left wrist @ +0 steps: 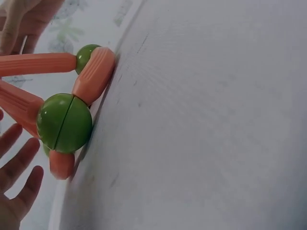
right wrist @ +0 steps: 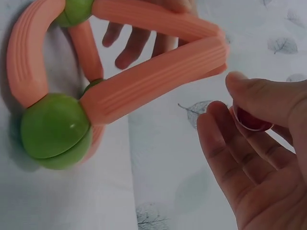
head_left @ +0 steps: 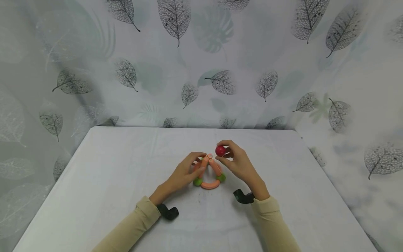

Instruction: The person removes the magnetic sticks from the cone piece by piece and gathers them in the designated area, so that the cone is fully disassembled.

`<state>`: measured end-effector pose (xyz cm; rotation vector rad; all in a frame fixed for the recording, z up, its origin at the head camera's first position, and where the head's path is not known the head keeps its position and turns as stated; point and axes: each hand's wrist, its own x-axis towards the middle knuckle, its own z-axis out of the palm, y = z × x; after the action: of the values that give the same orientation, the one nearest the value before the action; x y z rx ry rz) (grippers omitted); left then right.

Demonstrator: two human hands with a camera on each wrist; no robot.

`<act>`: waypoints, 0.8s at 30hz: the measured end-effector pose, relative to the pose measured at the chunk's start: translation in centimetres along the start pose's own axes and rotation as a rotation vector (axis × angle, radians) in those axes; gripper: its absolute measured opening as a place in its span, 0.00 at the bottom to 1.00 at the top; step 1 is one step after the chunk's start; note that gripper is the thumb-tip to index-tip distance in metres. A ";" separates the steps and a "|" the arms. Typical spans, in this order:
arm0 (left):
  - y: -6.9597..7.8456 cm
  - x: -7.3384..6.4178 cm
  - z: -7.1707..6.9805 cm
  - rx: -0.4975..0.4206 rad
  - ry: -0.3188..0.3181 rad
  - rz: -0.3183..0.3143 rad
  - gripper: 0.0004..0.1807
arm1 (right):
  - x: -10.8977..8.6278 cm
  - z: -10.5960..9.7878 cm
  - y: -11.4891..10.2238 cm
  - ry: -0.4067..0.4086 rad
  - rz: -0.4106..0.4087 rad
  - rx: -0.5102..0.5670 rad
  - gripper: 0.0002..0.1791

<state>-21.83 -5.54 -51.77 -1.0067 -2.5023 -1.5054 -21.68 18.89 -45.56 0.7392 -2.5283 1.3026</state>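
Note:
A toy frame of orange rods (head_left: pixel 209 185) joined by green balls (left wrist: pixel 64 123) stands on the table, its upper rods (right wrist: pixel 158 76) leaning together at a peak. My left hand (head_left: pixel 187 169) holds an upper rod on the left side near the peak, thumb in front; its other fingers (left wrist: pixel 21 165) are spread beside the frame. Just right of the peak, my right hand (head_left: pixel 235 159) pinches a red ball (head_left: pixel 220 151) between thumb and fingers. The right wrist view shows the red ball mostly covered by the thumb, apart from the rod ends.
A white cloth-covered table (head_left: pixel 126 224) lies under the frame, its far edge meeting a leaf-print curtain (head_left: pixel 201 63). Black wrist-worn cameras (head_left: pixel 243 196) stick out from both sleeves close over the table.

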 end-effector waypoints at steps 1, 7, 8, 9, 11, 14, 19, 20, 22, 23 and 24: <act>-0.1 0.0 0.1 -0.012 0.014 0.001 0.26 | 0.0 0.0 0.2 0.000 0.011 0.004 0.27; -0.8 -0.4 0.6 -0.098 0.068 0.008 0.18 | -0.2 0.2 1.4 -0.004 0.083 0.018 0.25; -0.9 -0.4 0.6 -0.119 0.063 0.003 0.17 | -0.3 0.3 1.7 -0.003 0.092 0.013 0.25; -1.0 -0.5 0.7 -0.139 0.055 -0.002 0.16 | -0.3 0.3 1.9 -0.002 0.100 0.005 0.25; -1.1 -0.7 0.7 -0.174 0.031 -0.022 0.15 | -0.3 0.5 2.6 -0.001 0.118 -0.004 0.26; -1.4 -0.8 0.8 -0.206 0.006 -0.032 0.14 | -0.4 0.7 3.5 0.002 0.155 0.003 0.26; -1.4 -0.9 0.9 -0.234 -0.004 -0.052 0.14 | -0.6 1.0 5.0 0.008 0.240 0.054 0.26; -1.4 -0.9 0.8 -0.233 -0.006 -0.055 0.14 | -0.6 1.1 5.3 0.010 0.253 0.067 0.26; -1.3 -0.9 0.8 -0.232 -0.009 -0.060 0.14 | -0.7 1.1 5.8 0.019 0.264 0.097 0.26; -1.3 -0.9 0.8 -0.231 -0.010 -0.061 0.14 | -0.7 1.1 6.0 0.025 0.268 0.109 0.26; -1.3 -0.9 0.8 -0.230 -0.010 -0.061 0.14 | -0.7 1.2 6.2 0.030 0.270 0.123 0.26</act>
<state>-21.62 -5.81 -53.52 -0.9749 -2.4288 -1.8438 -24.22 21.23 -50.90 0.4041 -2.6118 1.5513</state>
